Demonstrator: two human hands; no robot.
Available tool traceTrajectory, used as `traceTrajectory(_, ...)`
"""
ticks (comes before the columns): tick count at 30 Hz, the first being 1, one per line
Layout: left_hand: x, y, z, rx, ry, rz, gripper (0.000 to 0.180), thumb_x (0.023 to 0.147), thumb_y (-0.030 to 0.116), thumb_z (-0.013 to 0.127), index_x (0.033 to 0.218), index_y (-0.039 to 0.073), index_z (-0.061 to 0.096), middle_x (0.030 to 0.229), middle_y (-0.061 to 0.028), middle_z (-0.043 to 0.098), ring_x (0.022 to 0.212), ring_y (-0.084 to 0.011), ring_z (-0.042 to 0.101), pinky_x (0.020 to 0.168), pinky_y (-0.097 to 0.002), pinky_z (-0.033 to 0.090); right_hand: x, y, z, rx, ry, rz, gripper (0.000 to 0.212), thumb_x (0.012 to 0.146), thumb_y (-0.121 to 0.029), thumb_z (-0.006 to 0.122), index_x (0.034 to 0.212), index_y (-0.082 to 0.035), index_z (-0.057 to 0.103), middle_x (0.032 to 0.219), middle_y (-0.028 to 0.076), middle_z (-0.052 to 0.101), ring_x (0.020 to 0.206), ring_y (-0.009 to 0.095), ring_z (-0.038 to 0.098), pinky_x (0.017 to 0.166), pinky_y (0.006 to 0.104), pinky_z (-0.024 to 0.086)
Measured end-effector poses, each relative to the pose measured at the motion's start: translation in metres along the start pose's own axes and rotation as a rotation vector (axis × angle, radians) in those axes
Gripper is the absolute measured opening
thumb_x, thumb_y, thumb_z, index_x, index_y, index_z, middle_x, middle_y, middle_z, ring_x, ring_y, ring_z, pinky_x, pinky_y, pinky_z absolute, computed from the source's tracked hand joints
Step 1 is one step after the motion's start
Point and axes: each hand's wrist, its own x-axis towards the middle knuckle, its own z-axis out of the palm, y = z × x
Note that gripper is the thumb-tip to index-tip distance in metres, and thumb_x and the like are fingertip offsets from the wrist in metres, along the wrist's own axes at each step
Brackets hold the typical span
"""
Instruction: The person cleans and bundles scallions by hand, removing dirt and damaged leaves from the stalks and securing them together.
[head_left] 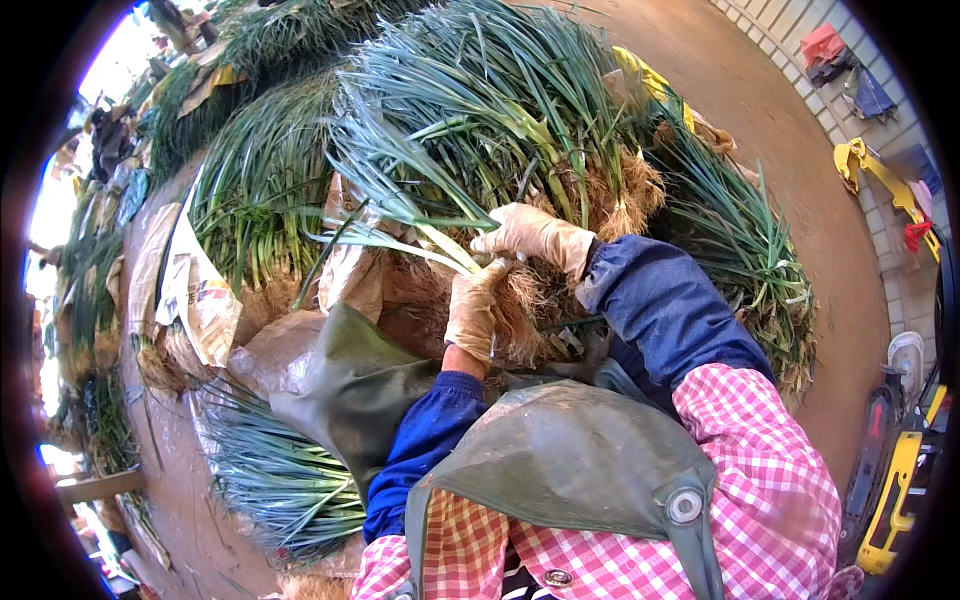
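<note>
Both my hands wear pale, soiled gloves and meet in front of a large heap of leeks (470, 90). My left hand (473, 312) is closed round the white lower end of a leek (447, 248), whose leaves point up and to the left. Right beside it, my right hand (540, 238) has its fingers curled in near the left thumb, by the stalk. A green leaf runs up to its fingertips, but what they pinch is hidden. Tangled brown roots (515, 318) hang below and between the hands.
More leeks (270, 190) are piled at the left, with another bunch (285, 475) by my knee and one at right (735, 230). A white sack (200, 290) lies among them. Green waterproof clothing (560, 450) covers my lap. A yellow-and-black object (890, 500) stands near the tiled wall (790, 50).
</note>
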Motion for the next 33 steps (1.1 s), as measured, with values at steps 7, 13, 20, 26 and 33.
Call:
traceTrajectory(7,-0.001,-0.005,-0.005,0.171,0.063,0.043,0.016,0.08,0.004,0.068,0.094,-0.002,0.063,0.082,-0.0063,0.066,0.065,-0.0159,0.063,0.058,-0.0287,0.053,-0.016,-0.023,0.025,-0.657,0.108,0.031,0.031,0.085,-0.035,0.059,0.099,-0.008,0.067,0.091,0.015,0.068,0.088,0.032,0.065,0.075,0.0414,0.05)
traceTrajectory(13,-0.007,-0.004,-0.005,0.256,0.077,0.005,0.018,0.081,0.011,0.066,0.094,-0.002,0.065,0.08,-0.0046,0.066,0.062,-0.0129,0.062,0.052,-0.0257,0.05,-0.016,-0.023,0.028,-0.676,0.143,-0.09,0.018,0.075,-0.024,0.062,0.087,-0.009,0.065,0.084,0.014,0.067,0.084,0.035,0.064,0.075,0.0436,0.05)
traceTrajectory(20,-0.009,0.022,0.011,-0.052,-0.177,0.074,0.02,0.083,0.002,0.063,0.103,0.0,0.064,0.092,-0.0043,0.067,0.082,-0.0136,0.064,0.073,-0.0258,0.052,-0.016,-0.007,-0.005,0.532,-0.194,-0.006,0.028,0.08,-0.028,0.072,0.095,-0.005,0.068,0.066,-0.002,0.058,0.054,0.009,0.05,0.045,0.0258,0.037)
traceTrajectory(26,-0.016,0.023,0.009,-0.029,-0.206,0.073,0.028,0.081,0.006,0.064,0.109,0.001,0.061,0.092,-0.0004,0.064,0.083,-0.0116,0.061,0.076,-0.0235,0.048,-0.016,0.001,-0.004,0.661,-0.103,-0.136,0.027,0.08,-0.03,0.072,0.094,-0.007,0.069,0.067,-0.003,0.057,0.051,0.005,0.046,0.042,0.023,0.032)
traceTrajectory(33,0.015,-0.001,-0.035,-0.043,-0.048,-0.019,0.039,0.084,-0.001,0.055,0.123,-0.002,0.053,0.098,-0.0078,0.062,0.082,-0.014,0.063,0.072,-0.0226,0.053,-0.044,-0.041,-0.004,0.957,-0.234,-0.332,0.032,0.08,-0.02,0.074,0.103,0.001,0.065,0.092,0.008,0.065,0.073,0.012,0.06,0.068,0.0251,0.05)
